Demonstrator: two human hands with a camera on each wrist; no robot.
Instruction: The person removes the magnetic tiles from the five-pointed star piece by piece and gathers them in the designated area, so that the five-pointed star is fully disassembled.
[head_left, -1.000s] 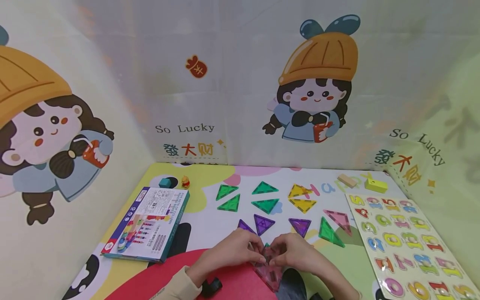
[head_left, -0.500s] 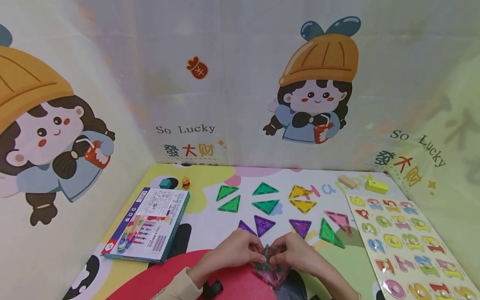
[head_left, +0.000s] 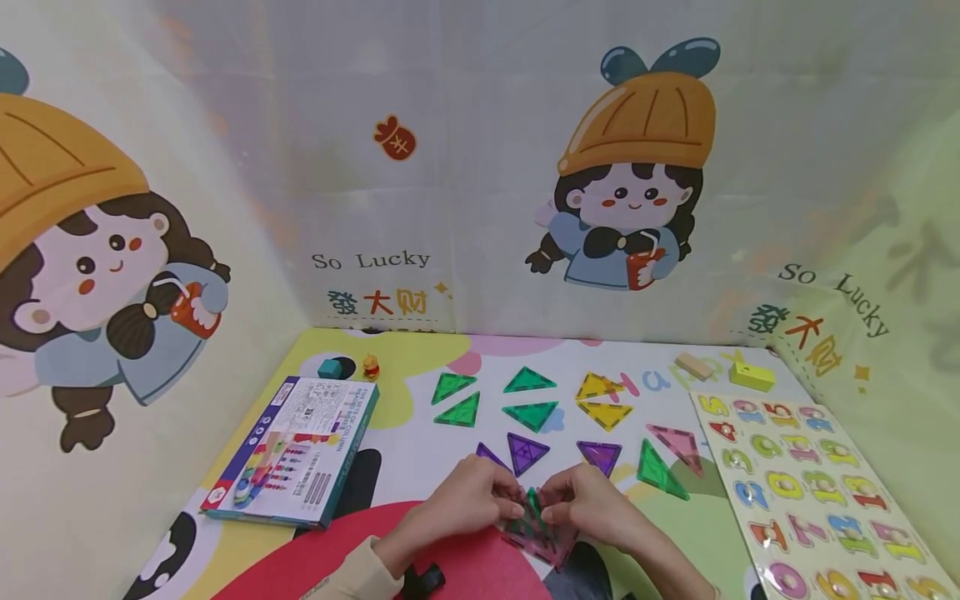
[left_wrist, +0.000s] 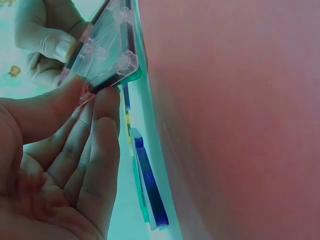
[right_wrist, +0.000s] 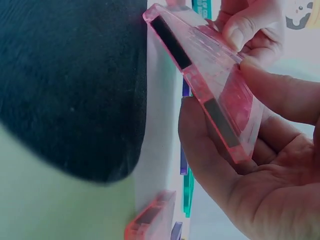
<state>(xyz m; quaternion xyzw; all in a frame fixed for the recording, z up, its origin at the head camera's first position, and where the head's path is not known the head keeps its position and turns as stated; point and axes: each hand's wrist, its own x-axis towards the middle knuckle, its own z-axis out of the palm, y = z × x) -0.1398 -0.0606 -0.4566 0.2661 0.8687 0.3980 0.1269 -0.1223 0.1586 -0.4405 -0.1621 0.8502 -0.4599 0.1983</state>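
Observation:
In the head view both hands meet at the front middle of the table around pink translucent magnetic tiles (head_left: 553, 552). A narrow green strip (head_left: 533, 502) shows between the fingertips. My left hand (head_left: 478, 500) pinches one corner of a pink triangular tile (left_wrist: 107, 55) between thumb and index finger, with green showing behind it in the left wrist view. On the other side, my right hand (head_left: 588, 504) grips a pink tile (right_wrist: 200, 82) by its edges, thumb on one face. Dark magnet strips run along the tile's rim. Fingers hide part of the tiles.
Purple (head_left: 528, 452), green (head_left: 662, 471), yellow (head_left: 604, 412) and pink (head_left: 678, 445) triangular tiles lie beyond the hands. A flat box (head_left: 296, 450) lies at left, a number puzzle board (head_left: 817, 492) at right. Small blocks (head_left: 752, 376) and a figurine (head_left: 371, 366) stand farther back.
The pink tiles between the hands have tilted; their lower corner has drawn up toward the fingers. Green shows more plainly between the fingertips. Both hands stay nearly in place.

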